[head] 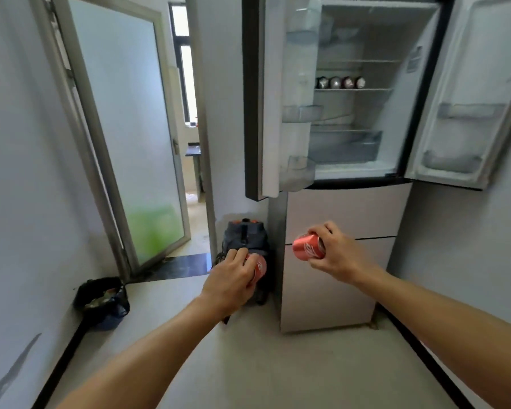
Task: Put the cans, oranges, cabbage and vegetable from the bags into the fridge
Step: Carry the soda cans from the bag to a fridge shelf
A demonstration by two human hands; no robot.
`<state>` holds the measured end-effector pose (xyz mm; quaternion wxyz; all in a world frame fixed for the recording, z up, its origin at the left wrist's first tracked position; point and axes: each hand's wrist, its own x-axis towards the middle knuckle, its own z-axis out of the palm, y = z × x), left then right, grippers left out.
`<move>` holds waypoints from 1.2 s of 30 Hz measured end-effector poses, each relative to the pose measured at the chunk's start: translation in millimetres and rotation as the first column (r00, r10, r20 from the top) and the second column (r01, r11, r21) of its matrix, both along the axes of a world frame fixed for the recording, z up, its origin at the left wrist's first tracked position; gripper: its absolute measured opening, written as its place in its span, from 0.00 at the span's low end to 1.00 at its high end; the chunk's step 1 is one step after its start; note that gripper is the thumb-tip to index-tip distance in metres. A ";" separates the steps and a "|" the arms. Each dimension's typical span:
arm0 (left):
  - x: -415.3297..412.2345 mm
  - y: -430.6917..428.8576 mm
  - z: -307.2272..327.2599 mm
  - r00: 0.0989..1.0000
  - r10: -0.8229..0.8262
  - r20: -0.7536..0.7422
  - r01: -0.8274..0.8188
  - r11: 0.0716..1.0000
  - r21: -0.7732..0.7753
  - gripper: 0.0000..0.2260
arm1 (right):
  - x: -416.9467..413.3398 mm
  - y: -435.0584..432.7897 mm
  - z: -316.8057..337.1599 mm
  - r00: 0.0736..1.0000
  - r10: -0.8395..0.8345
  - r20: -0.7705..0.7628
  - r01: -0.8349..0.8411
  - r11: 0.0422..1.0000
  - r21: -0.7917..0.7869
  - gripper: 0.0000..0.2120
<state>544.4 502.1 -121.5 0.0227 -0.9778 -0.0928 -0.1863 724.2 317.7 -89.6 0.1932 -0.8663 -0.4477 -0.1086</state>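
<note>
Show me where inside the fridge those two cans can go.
The shelf already carries a row of cans at its back; its front strip and right end look bare. The shelf above looks bare too. The crisper drawer fills the bottom. Left hand and right hand each hold a can.

The left hand [229, 283] held a can [258, 268], with a backpack [245, 240] on the floor just beyond its fingers [236, 255]. To the right, the right hand [335, 253] held another can [309, 246] before the fridge [345, 219]. Above both, doors stood open; four cans [340, 82] sat on a shelf [353, 90]. A bag [104, 301] lay far left.
</note>
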 end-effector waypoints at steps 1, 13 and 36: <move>29.7 4.1 4.5 0.999 -0.028 0.015 0.028 1.000 0.005 0.25 | 22.3 -1.8 7.3 0.999 -0.043 0.008 0.043 0.999 0.013 0.30; 335.2 14.7 95.1 0.916 -0.373 0.149 0.359 0.927 0.108 0.26 | 245.0 -40.2 77.0 0.923 -0.384 0.033 0.373 0.911 0.173 0.31; 801.6 34.7 267.6 0.796 -0.165 0.582 0.129 0.986 0.104 0.27 | 726.0 11.3 232.0 0.903 -0.320 0.285 0.185 0.891 0.415 0.32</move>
